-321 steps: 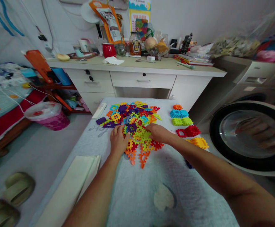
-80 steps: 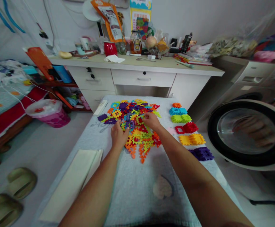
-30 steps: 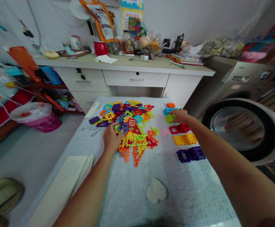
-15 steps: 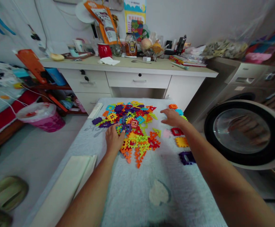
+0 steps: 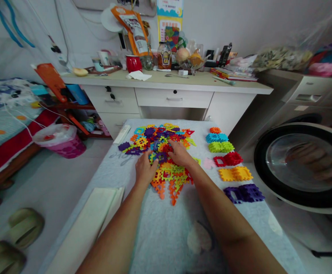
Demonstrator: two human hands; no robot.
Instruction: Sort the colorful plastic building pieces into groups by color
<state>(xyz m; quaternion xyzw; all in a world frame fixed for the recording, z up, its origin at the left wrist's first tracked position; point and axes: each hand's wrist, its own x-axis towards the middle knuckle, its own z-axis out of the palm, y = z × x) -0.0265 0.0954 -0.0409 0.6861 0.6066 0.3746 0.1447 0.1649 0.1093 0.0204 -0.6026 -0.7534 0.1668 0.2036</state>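
Note:
A heap of flat plastic interlocking tiles (image 5: 154, 137) in many colours lies on a pale towel-covered table (image 5: 166, 228). My left hand (image 5: 144, 170) rests on the heap's near left edge, fingers flat. My right hand (image 5: 179, 153) lies palm down on the middle of the heap, fingers spread over the tiles. To the right stands a column of sorted tiles: orange (image 5: 215, 130), blue (image 5: 216, 137), green (image 5: 220, 147), red (image 5: 228, 159), yellow (image 5: 235, 174) and purple (image 5: 244, 193). A pink tile (image 5: 208, 163) lies between heap and column.
A cluttered white desk (image 5: 171, 89) stands behind the table. A washing machine with its round door (image 5: 305, 167) open is at the right. At the left are a pink bin (image 5: 59, 140), a bed (image 5: 3, 125) and slippers (image 5: 20, 228) on the floor. A folded cream cloth (image 5: 91, 224) lies at the table's near left.
My right hand has come back from the green sorted tiles at the right to the middle of the heap. My left hand has stayed on the heap's near edge.

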